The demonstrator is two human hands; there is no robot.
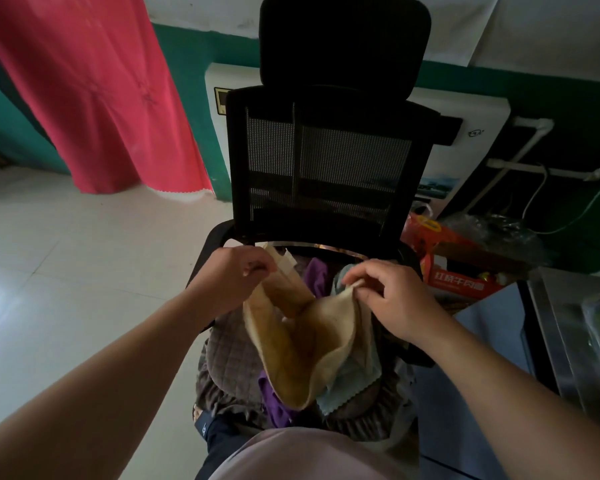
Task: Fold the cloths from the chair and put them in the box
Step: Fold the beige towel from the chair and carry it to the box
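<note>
A beige cloth point(297, 344) hangs in a loose loop above the seat of a black mesh office chair point(326, 150). My left hand point(232, 275) pinches one upper corner of it, and my right hand point(392, 296) pinches the opposite corner. Beneath it on the seat lie a purple cloth point(314, 275) and a pale blue cloth point(350, 386), on a grey quilted seat cushion point(229, 358). A red cardboard box point(465, 282) with printed characters sits to the right of the chair.
A red curtain point(94, 91) hangs at the back left over pale floor tiles point(66, 254). A white appliance point(465, 140) stands behind the chair with pipes and cables. A steel surface point(568, 323) and a blue-grey panel point(485, 358) are close on the right.
</note>
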